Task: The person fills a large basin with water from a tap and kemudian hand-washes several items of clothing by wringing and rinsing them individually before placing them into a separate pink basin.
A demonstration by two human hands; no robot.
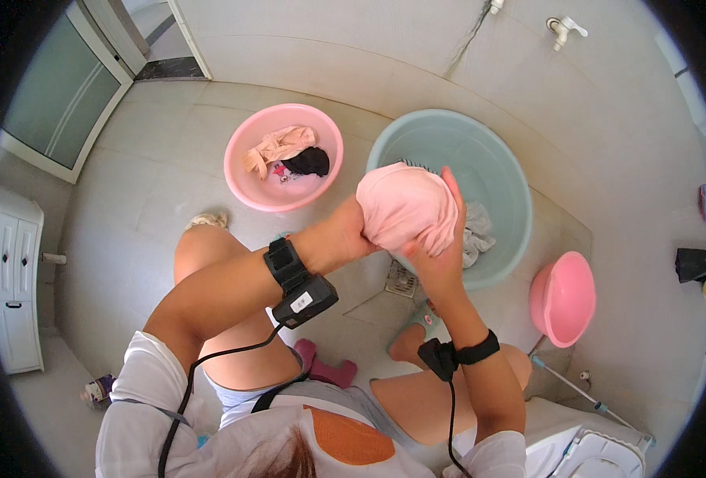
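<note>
Left hand (354, 231) and right hand (439, 259) clamped pink cloth (405, 203) between them; I judged even pressure, over the green basin (506, 179) ahead, best.

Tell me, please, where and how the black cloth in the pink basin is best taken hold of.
I would pinch the black cloth by its bunched middle, coming from above: its top lies uncovered, while the pink basin has its wall close on the right and the peach cloth lies at the left.
</note>
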